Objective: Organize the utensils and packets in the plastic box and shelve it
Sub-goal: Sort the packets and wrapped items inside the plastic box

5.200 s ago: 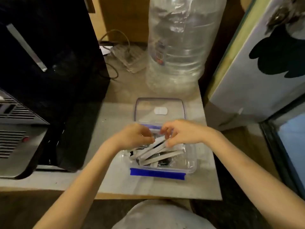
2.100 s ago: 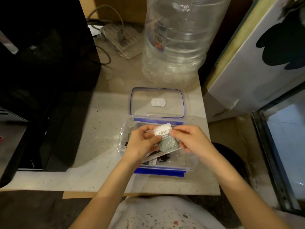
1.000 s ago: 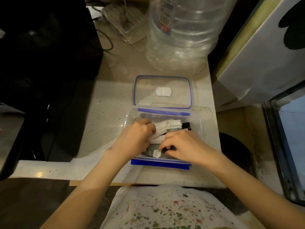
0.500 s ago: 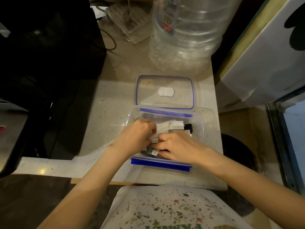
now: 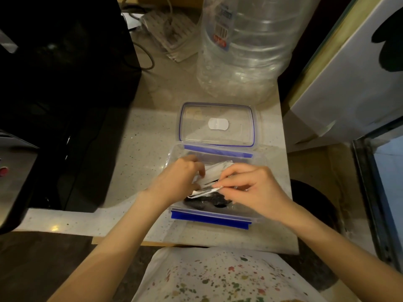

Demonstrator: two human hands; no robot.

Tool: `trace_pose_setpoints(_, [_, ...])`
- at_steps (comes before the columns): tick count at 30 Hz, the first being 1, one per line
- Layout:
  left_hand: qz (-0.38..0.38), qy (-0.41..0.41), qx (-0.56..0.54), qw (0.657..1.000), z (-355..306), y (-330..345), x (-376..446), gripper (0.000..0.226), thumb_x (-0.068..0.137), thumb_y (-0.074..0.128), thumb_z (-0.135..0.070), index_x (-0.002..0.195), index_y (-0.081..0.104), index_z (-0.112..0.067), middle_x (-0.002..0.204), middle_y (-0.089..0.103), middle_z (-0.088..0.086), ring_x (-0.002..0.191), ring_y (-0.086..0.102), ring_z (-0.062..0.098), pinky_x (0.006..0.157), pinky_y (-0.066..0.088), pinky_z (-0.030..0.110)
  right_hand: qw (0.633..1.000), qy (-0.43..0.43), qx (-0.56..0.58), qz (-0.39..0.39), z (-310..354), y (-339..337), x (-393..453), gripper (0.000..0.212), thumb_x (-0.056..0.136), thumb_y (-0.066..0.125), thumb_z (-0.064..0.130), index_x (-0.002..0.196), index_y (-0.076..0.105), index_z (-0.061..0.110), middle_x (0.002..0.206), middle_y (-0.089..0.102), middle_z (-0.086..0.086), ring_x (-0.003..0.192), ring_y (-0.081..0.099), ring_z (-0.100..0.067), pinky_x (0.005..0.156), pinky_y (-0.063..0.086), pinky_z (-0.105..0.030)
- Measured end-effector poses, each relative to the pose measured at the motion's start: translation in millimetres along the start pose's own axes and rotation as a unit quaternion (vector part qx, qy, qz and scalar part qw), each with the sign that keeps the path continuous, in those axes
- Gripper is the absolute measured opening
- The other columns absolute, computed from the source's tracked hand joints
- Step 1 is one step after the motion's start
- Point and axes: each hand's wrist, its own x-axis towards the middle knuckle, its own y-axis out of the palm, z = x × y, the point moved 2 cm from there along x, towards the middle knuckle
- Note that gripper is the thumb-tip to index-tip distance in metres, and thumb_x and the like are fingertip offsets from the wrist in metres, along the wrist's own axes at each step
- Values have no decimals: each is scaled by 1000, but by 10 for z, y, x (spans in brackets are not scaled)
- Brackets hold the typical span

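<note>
Head view, over the box: we are working both hands inside the plastic box [image 5: 214, 211] on the counter [image 5: 139, 162].
Right hand [image 5: 254, 188]: pinching a flat packet [image 5: 204, 192], long axis running left-right.
Left hand [image 5: 178, 179]: curling onto white packets [image 5: 214, 174]; nearer them.
Lid [image 5: 218, 124]: lying open behind.

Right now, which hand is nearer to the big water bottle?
Left. The left hand is at the box's left end, below the water bottle; the right hand is lower and further right.

Both hands [image 5: 218, 184] pinch packets [image 5: 209, 177] (inside box [image 5: 258, 162]).
</note>
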Motion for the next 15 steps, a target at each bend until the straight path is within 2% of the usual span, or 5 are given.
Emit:
trace_pose_setpoints(4, [-61,-35,-185,980,-35,-118,-41,18,90,52,-21,99,66,-15,95,66,-2,81,60,6,69,46,9,994,29,66,-82,-3,-195,-70,23,74,62,20,94,73,17,96,65,7,89,64,-6,71,50,-12])
trace_pose_setpoints(7, [7,-117,-464,878,-125,-114,-89,23,90,52,-26,99,66,-11,81,70,-3,69,64,5,60,50,13,986,62,117,-100,-18,-254,-86,20,74,69,9,93,71,15,106,64,2,100,63,-6,74,54,-15])
trace_pose_setpoints(10, [50,-160,-617,769,-210,-28,-94,32,78,63,-24,102,65,-4,80,71,1,67,66,8,57,53,18,983,92,120,-105,-18,-256,-99,29,79,64,-9,90,75,16,113,62,5,107,60,-4,81,54,-19])
trace_pose_setpoints(12, [31,-183,-654,734,-236,0,-81,26,77,65,-17,98,64,-3,76,72,2,65,68,9,51,53,17,972,130,157,-115,-20,-230,-108,37,85,56,-9,100,70,21,117,62,7,111,58,-5,88,52,-21])
trace_pose_setpoints(15, [-15,-198,-673,713,-262,20,-76,9,80,64,-12,88,65,-9,70,74,1,64,70,11,50,55,18,913,222,312,-137,-35,-165,-127,40,89,54,5,125,53,24,118,64,1,110,62,-12,88,54,-28])
